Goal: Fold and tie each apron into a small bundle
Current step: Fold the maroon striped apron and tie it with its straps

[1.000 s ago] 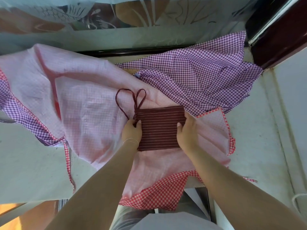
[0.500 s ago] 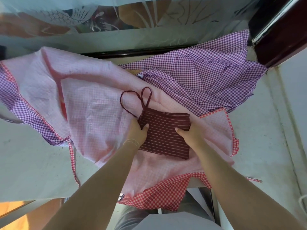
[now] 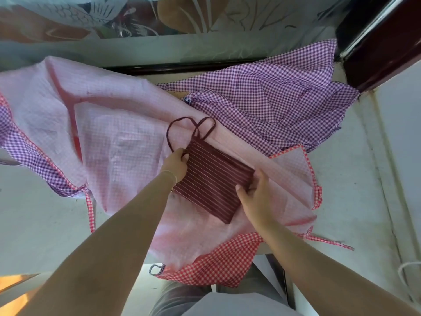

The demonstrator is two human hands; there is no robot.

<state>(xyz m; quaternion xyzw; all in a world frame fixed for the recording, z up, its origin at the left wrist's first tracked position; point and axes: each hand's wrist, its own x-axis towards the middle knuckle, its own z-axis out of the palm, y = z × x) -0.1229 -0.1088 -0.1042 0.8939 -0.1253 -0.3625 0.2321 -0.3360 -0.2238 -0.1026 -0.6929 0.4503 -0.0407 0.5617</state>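
Observation:
A dark red striped apron (image 3: 211,179), folded into a flat rectangle, lies tilted on a spread pink checked apron (image 3: 118,137). Its thin straps (image 3: 182,128) loop out from the far left corner. My left hand (image 3: 176,164) grips the folded apron's upper left edge near the straps. My right hand (image 3: 255,195) pinches its right edge, thumb on top and fingers around the corner.
A purple checked apron (image 3: 273,103) lies crumpled at the back right. The pink apron's red checked hem (image 3: 218,263) hangs over the table's (image 3: 355,201) front edge. A dark wooden frame (image 3: 376,42) stands at the far right corner. Patterned glass runs along the back.
The folded striped apron has turned clockwise, its right end swinging toward me. Both hands moved with it and now grip its edges instead of lying flat.

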